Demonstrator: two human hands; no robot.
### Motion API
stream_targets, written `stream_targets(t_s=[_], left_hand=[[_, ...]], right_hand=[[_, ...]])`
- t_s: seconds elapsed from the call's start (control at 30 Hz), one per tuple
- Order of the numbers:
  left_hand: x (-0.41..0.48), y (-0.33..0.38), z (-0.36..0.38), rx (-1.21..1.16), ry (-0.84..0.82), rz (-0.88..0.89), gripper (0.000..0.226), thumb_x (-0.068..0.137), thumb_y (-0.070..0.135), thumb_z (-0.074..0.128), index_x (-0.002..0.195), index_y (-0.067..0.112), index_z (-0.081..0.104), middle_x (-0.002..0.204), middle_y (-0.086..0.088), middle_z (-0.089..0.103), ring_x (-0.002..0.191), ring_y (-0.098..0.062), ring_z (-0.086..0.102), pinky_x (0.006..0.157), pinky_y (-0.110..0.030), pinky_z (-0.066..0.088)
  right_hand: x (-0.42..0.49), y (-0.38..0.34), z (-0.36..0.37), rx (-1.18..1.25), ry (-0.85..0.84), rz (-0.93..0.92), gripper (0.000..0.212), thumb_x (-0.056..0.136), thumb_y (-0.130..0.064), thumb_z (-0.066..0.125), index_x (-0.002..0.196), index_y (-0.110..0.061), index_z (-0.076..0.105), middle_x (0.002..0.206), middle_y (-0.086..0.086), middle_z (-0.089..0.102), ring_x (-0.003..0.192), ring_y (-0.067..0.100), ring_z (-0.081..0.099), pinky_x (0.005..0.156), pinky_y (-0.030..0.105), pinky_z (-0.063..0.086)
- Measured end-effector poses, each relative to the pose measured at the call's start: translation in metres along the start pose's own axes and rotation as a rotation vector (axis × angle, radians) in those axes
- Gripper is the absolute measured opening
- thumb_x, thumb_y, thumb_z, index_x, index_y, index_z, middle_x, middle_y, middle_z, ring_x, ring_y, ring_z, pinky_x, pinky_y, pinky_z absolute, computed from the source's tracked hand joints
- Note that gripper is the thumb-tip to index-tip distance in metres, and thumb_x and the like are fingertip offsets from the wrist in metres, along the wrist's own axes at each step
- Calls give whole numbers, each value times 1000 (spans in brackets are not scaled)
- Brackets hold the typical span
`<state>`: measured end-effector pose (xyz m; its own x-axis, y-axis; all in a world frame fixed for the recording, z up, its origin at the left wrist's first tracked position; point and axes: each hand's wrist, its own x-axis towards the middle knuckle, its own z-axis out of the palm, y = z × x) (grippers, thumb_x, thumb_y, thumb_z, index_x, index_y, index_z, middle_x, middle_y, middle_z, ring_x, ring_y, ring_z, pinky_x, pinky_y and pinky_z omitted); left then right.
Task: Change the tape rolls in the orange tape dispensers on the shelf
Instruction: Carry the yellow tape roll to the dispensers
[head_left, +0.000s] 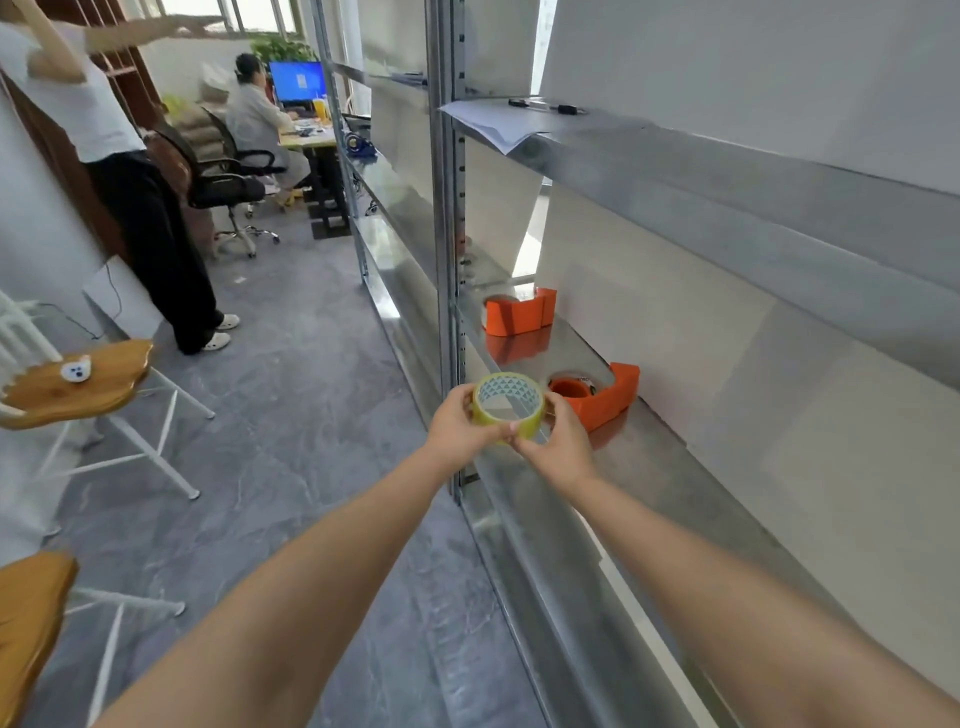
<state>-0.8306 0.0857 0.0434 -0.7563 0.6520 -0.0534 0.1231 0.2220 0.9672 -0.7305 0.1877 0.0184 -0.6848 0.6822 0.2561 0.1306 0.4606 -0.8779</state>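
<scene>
Gripping the tape roll (509, 408) between them, left hand (460, 423) and right hand (558, 441) clasp its opposite sides.

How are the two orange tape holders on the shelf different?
The near tape holder sits right beside the hands, while the far tape holder sits further back. The near one shows an orange hub in its middle; the far one's middle looks pale. Both are orange and rest on the same metal shelf.
</scene>
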Motion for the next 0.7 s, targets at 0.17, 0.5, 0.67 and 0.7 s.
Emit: stream_targets(t_s=[0.17, 0.5, 0.67, 0.7], left_hand=[[58, -13, -18, 74, -76, 7, 72, 59, 19, 86, 120, 13, 48, 108, 6, 55, 99, -11, 55, 88, -24, 45], [214, -36, -58, 131, -386, 40, 73, 58, 14, 85, 121, 16, 48, 120, 0, 60, 104, -13, 57, 95, -29, 47], [270, -36, -69, 130, -555, 111, 79, 62, 13, 83, 126, 20, 38, 96, 28, 46, 95, 0, 50, 79, -13, 40], [280, -38, -67, 140, -595, 124, 76, 62, 14, 83, 123, 21, 40, 100, 24, 50, 100, -2, 52, 81, -14, 41]], right_hand=[[42, 13, 27, -10, 8, 57, 59, 66, -27, 80, 115, -19, 49, 112, -3, 58, 105, 13, 55, 88, 25, 43], [137, 29, 109, -28, 271, 262, 66, 64, -28, 82, 119, -14, 48, 112, 0, 60, 103, 15, 57, 85, 24, 44], [170, 23, 136, -36, 440, 353, 70, 64, -31, 82, 123, -16, 46, 117, 1, 59, 106, 14, 55, 89, 26, 43], [174, 23, 140, -32, 475, 370, 71, 64, -29, 82, 124, -16, 46, 120, 3, 59, 109, 14, 55, 93, 26, 43]])
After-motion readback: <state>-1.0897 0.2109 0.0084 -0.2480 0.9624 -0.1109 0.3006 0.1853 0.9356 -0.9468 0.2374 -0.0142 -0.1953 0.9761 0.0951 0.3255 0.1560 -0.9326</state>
